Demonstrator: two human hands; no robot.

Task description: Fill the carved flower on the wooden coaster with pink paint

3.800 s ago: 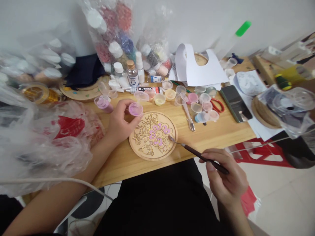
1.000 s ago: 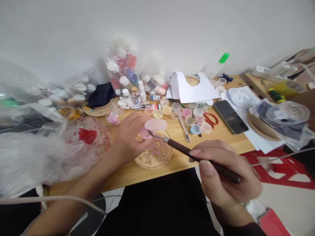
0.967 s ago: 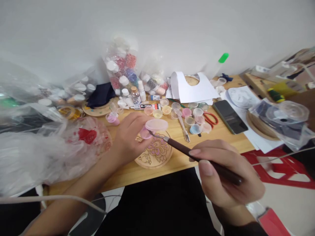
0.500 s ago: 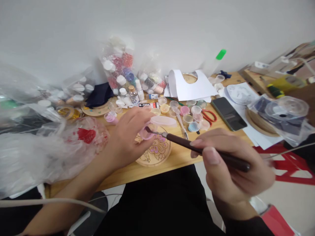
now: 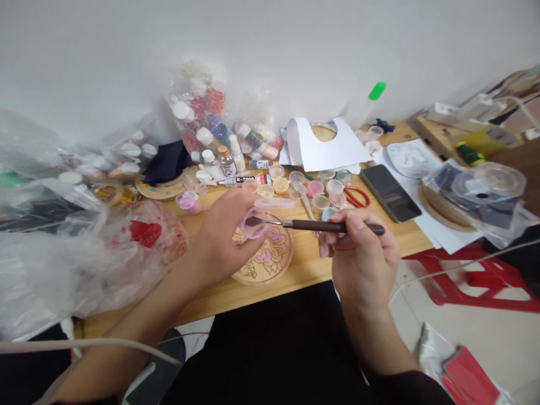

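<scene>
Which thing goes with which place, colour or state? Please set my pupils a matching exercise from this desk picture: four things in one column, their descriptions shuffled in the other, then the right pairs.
Things
1. Cup
2. Tool
3. Phone
4. Round board

Descriptions
A. Lying flat with a dark screen
B. Held in the right hand
C. Gold outlines with pink patches
D. Held in the left hand

Right pairs: 1-D, 2-B, 3-A, 4-C

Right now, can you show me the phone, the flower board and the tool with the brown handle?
phone (image 5: 391,193): head view, middle of its dark screen
flower board (image 5: 270,256): head view, its patterned face
tool (image 5: 317,225): head view, its brown handle
</scene>
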